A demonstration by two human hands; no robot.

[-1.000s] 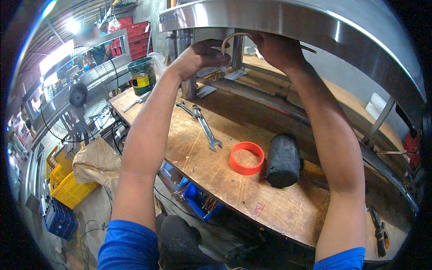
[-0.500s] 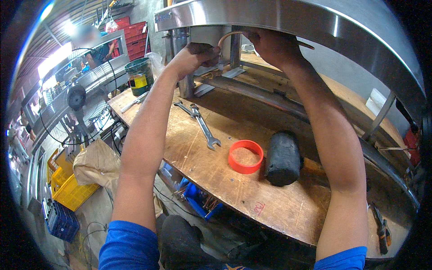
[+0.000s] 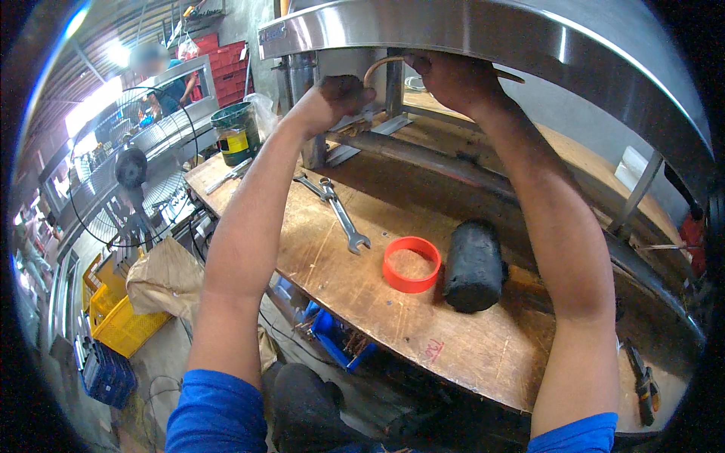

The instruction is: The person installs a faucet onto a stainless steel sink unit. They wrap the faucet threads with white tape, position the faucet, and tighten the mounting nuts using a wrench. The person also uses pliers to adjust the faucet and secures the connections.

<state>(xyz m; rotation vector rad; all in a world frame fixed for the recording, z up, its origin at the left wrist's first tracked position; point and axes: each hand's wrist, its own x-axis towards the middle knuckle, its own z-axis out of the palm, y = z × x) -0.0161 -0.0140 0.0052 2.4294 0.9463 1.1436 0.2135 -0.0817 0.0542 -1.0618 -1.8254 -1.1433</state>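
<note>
Under the rim of a curved stainless steel body [image 3: 423, 29], a thin copper-coloured tube [image 3: 375, 66] bends down between my hands. My right hand [image 3: 459, 81] is wrapped round it up against the rim, and a length of it pokes out to the right. At the tube's lower left end, my left hand [image 3: 337, 102] is closed, its fingertips partly hidden. On the wooden bench [image 3: 340, 279] below lie a combination wrench [image 3: 345, 219] and a smaller wrench [image 3: 308, 183] crossing it, a red ring [image 3: 411, 285] and a mallet with a black head [image 3: 474, 268].
Pliers [image 3: 643, 389] lie at the right. A dark metal bar [image 3: 430, 157] runs low behind the tools, beside an upright steel leg [image 3: 311, 151]. A dark bucket [image 3: 236, 136] stands at the bench's left end, near a fan [image 3: 131, 167]. A blue bin [image 3: 332, 340] sits below the front edge.
My left hand has turned slightly and dropped a little at the tube's end, its fingers more curled. My right hand stays nearly in place. The bench tools have not moved.
</note>
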